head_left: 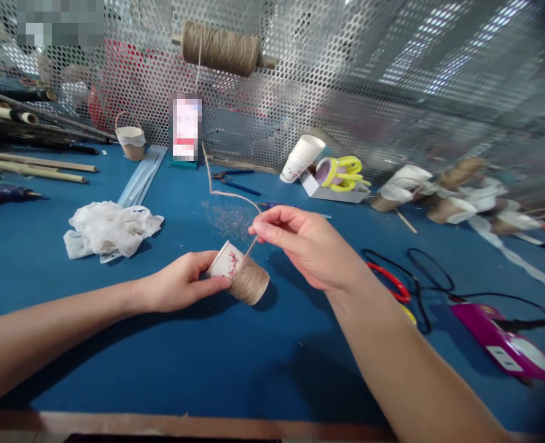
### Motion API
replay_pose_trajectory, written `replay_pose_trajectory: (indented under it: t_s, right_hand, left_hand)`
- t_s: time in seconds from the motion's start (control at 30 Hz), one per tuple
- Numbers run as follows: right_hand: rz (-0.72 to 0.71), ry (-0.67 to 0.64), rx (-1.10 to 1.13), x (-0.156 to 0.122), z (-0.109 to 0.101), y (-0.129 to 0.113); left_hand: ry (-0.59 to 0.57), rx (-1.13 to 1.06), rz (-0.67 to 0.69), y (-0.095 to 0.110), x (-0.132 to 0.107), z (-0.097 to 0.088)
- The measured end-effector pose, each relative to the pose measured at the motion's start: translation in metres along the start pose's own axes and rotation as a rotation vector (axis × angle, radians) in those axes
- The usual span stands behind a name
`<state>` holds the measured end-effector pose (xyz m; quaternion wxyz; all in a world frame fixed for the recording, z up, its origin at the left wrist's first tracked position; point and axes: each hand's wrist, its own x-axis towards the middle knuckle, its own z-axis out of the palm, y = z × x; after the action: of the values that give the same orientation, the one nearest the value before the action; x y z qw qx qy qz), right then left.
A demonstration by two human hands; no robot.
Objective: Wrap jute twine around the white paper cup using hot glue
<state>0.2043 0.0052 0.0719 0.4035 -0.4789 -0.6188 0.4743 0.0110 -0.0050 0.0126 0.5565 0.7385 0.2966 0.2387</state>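
Observation:
A white paper cup (225, 261) with a red floral print lies tilted in my left hand (180, 282), which is closed round its rim end. Brown twine (249, 283) is wound about the other part of the cup, toward its base. My right hand (295, 237) pinches the free twine between thumb and fingers, just above the cup. From there the strand (221, 193) runs back over the table and up to a large spool of twine (221, 49) mounted on the perforated metal screen.
White lace (111, 231) lies bunched at left, near a small finished basket (131, 141). Pliers (235, 181), stacked paper cups (302, 157) and yellow-handled scissors (346, 172) sit behind. At right are twine-wrapped cups (450, 206), black cords and a purple device (503, 338).

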Motion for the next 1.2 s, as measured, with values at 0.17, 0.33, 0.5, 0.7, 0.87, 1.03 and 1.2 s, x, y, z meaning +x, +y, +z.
replay_pose_trajectory:
  t_s: [0.17, 0.33, 0.5, 0.7, 0.87, 1.03, 1.2]
  right_hand:
    - [-0.028, 0.100, -0.064, -0.007, -0.001, 0.008]
    - [-0.001, 0.116, -0.094, -0.004, 0.001, 0.017]
    - [0.025, 0.120, -0.122, -0.003, 0.001, 0.021]
    - [0.037, 0.104, -0.150, -0.004, 0.000, 0.025]
    - [0.047, 0.086, -0.170, -0.004, 0.000, 0.028]
    - [0.054, 0.078, -0.172, -0.005, 0.003, 0.028]
    - [0.068, 0.061, -0.181, -0.006, 0.004, 0.029]
  left_hand:
    - [-0.002, 0.012, -0.018, 0.001, -0.001, 0.001]
    - [-0.006, 0.027, 0.000, 0.002, -0.003, 0.003]
    - [-0.015, 0.024, 0.021, 0.003, -0.003, 0.002]
    - [-0.005, 0.014, 0.052, 0.001, -0.005, 0.002]
    - [0.001, 0.032, 0.071, 0.002, -0.006, 0.002]
    - [-0.001, 0.037, 0.088, 0.004, -0.006, 0.002]
    - [0.005, 0.063, 0.109, 0.005, -0.005, 0.002]
